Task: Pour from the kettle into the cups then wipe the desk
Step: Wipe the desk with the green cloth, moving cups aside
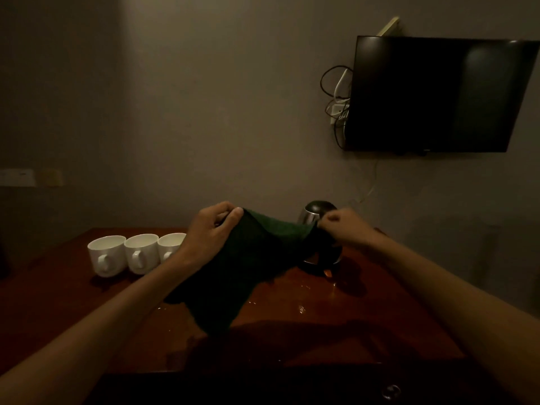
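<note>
Left grip [211, 229] and right grip [342, 226] pinch dark green cloth [239, 276] over reddish wooden surface [365, 325]; three white ceramic cups [141, 252] at ten o'clock

Ahead of me, a dark TV [438, 95] hangs on the dim grey wall [204, 97], cables [336, 92] at its left edge.

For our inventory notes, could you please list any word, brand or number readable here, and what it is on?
No text can be read.
The television: faint mark on its lower edge, too dim to read.
The cups, kettle and cloth show no lettering.
</note>
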A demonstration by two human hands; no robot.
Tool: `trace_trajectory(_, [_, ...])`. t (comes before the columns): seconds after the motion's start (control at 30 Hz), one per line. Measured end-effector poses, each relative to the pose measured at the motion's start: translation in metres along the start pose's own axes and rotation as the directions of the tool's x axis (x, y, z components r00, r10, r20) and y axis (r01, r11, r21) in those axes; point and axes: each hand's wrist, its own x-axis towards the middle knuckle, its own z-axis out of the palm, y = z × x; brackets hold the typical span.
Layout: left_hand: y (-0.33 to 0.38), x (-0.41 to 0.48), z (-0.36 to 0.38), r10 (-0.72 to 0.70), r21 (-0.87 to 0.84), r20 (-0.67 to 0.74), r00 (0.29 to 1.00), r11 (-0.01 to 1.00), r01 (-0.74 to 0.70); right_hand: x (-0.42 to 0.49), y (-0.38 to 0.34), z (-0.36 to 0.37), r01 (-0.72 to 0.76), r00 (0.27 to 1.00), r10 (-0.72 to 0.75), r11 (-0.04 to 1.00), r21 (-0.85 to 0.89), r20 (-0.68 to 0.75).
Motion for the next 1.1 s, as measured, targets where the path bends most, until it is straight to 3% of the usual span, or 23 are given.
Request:
trace_trajectory(0.1, [0.01, 0.003, 0.004, 0.011, 0.079, 0.15, 0.989, 0.997, -0.023, -0.017, 0.012, 0.025, -0.033, 0.983, 0.026, 0.999, 0.035, 0.18])
trace_trajectory(0.2, [0.015, 0.006, 0.013, 0.023, 0.181, 0.246, 0.969, 0.981, -0.07, -0.035, -0.004, 0.044, 0.007, 0.927, -0.121, 0.952, 0.306, 0.354])
trace_trajectory(0.27, [0.017, 0.008, 0.018, 0.049, 0.223, 0.286, 0.957, 0.968, -0.116, -0.043, -0.017, 0.056, 0.053, 0.889, -0.222, 0.919, 0.391, 0.4])
trace_trajectory(0.5, [0.019, 0.01, 0.015, 0.08, 0.275, 0.334, 0.939, 0.945, -0.178, -0.036, -0.032, 0.09, 0.264, 0.936, -0.337, 0.862, 0.432, 0.1])
trace_trajectory(0.67, [0.01, 0.005, -0.01, 0.096, 0.38, 0.38, 0.92, 0.89, -0.25, -0.023, -0.025, 0.071, 0.291, 0.917, -0.364, 0.889, 0.354, 0.162])
trace_trajectory(0.87, [-0.015, -0.011, -0.047, -0.122, 0.36, 0.43, 0.894, 0.932, -0.047, -0.02, -0.014, 0.042, 0.312, 0.936, -0.344, 0.908, 0.279, 0.072])
trace_trajectory(1.0, [-0.024, -0.02, -0.076, -0.273, 0.286, 0.514, 0.813, 0.948, 0.138, -0.019, -0.011, 0.023, 0.231, 0.945, -0.279, 0.938, 0.26, 0.168])
trace_trajectory(1.1, [-0.028, -0.024, -0.092, -0.254, 0.165, 0.493, 0.832, 0.966, 0.197, -0.022, -0.007, 0.011, 0.187, 0.939, -0.224, 0.969, 0.161, 0.261])
